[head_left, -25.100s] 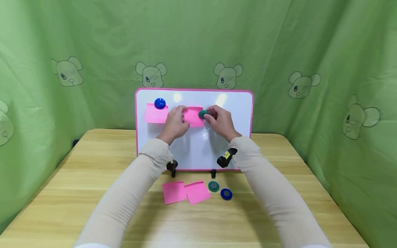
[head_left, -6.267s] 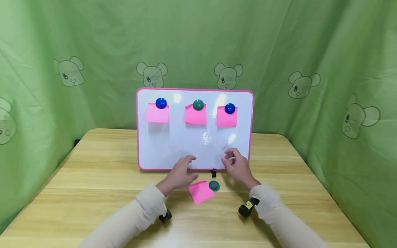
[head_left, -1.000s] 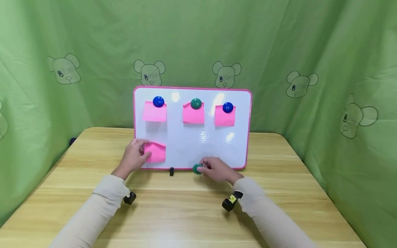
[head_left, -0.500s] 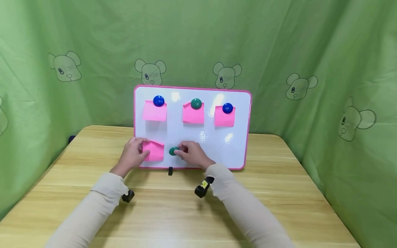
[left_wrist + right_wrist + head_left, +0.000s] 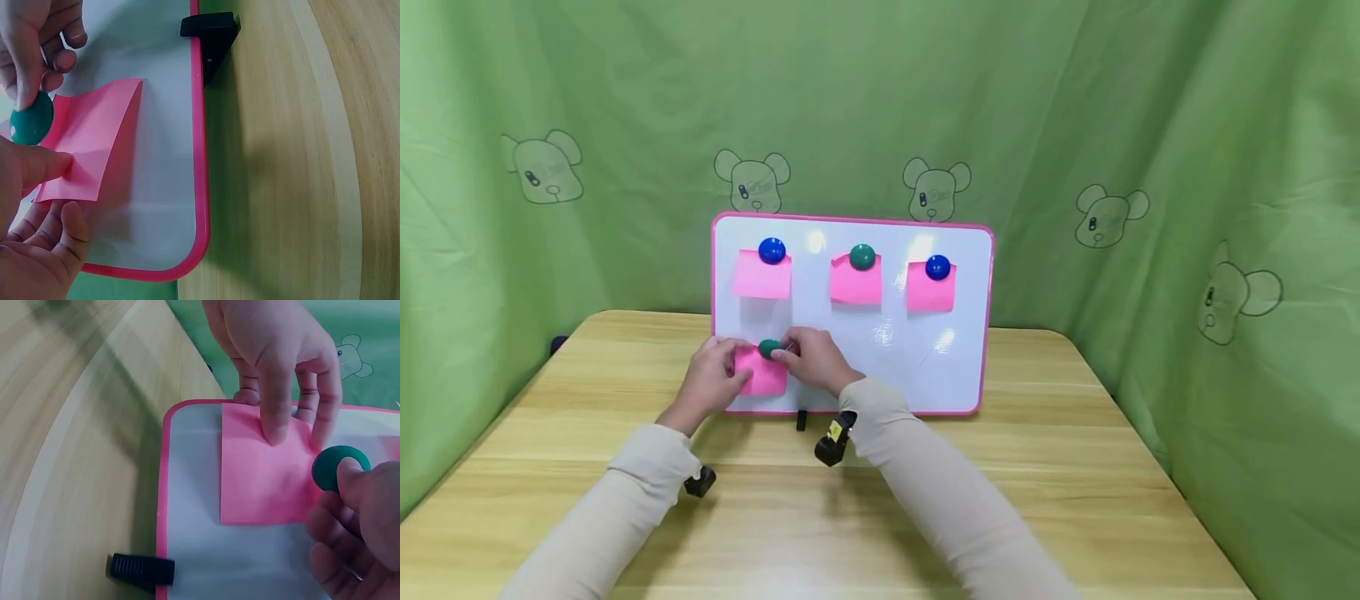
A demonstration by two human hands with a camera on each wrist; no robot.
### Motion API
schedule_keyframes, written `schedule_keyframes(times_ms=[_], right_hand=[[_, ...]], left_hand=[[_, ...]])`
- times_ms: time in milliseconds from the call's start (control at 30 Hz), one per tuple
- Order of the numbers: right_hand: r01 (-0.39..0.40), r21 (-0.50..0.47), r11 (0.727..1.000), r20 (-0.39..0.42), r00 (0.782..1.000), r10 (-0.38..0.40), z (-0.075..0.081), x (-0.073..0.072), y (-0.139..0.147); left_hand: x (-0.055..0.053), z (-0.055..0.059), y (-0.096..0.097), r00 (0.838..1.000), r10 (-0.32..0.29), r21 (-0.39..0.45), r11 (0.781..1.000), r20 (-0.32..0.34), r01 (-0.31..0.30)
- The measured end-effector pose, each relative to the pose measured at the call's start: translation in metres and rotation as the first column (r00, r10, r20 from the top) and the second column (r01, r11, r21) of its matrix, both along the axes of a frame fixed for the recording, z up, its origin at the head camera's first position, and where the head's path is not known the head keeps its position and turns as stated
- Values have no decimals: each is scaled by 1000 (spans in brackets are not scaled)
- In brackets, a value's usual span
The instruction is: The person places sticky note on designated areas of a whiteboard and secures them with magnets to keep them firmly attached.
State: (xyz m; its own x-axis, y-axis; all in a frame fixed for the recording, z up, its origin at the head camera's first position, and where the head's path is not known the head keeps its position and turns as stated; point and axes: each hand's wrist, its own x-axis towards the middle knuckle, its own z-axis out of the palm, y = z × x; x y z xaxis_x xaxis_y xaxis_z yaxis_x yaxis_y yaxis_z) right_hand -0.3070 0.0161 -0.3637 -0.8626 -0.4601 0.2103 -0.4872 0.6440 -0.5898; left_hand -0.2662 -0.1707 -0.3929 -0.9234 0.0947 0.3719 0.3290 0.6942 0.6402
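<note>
On the lower left of the whiteboard [image 5: 887, 358], my left hand [image 5: 709, 379] pinches the left side of a pink sticky note [image 5: 767, 377]. Its thumb presses the front of the note, as the left wrist view shows. My right hand [image 5: 818, 358] grips a round green magnet [image 5: 769, 348] by its edge, thumb on one side. In the right wrist view this green magnet [image 5: 334, 467] overlaps the note's upper edge. The note's lower edge curls away from the board in the left wrist view.
Along the board's upper part hang three pink notes, under a left blue magnet [image 5: 772, 251], a green magnet [image 5: 862, 257] and a right blue magnet [image 5: 937, 267]. A black foot [image 5: 801, 420] supports the board on the wooden table [image 5: 820, 517]. A green curtain [image 5: 850, 100] surrounds the table.
Over the last second my right hand brought the green magnet up and left to the note; my left hand kept the note in place. Earlier, this note and magnet lay on the table.
</note>
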Motion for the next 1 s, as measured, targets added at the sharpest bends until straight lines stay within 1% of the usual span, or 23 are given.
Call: schedule_keyframes(times_ms=[67,167,400,600,767,867,1000], right_hand=[[22,36,999,-28,999,-21,0,-1,-6],[59,57,997,-48,997,-56,1,0,-11],[145,60,988,-106,985,-138,0,3,-17],[202,53,978,-122,973,-195,0,2,-20],[266,79,961,-141,957,-253,1,3,-21],[279,91,956,-143,954,-264,2,3,-21],[270,84,959,-140,956,-257,1,3,-22]], left_hand=[[0,0,0,1000,-3,4,1000,-2,3],[0,0,-1,1000,-4,9,1000,-1,4],[-1,-1,-1,1000,0,2,1000,0,0],[-2,-1,0,1000,-7,45,999,18,7],[-3,0,0,1000,-14,54,998,15,13],[-3,-1,0,1000,-18,55,998,13,17],[-3,-1,-1,1000,-18,56,998,23,16]])
